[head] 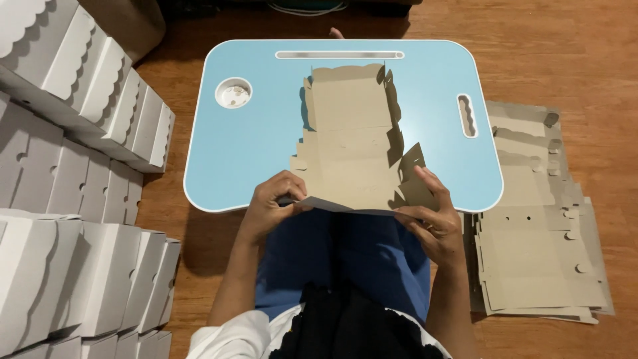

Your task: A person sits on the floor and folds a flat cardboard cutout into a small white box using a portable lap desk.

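A flat brown cardboard box blank (349, 143) with scalloped edges lies on a light blue lap table (246, 153). My left hand (274, 203) pinches the blank's near left edge, folding a flap up. On the near right side my right hand (432, 216) grips the blank, its fingers pressed against a raised side flap. Both hands hold the same near edge, which overhangs the table above my lap.
Rows of folded white boxes (73, 199) with scalloped lids are stacked on the left. A pile of flat brown blanks (538, 252) lies on the wooden floor (585, 53) at right. The table has a round cup recess (233, 92) and a handle slot (466, 115).
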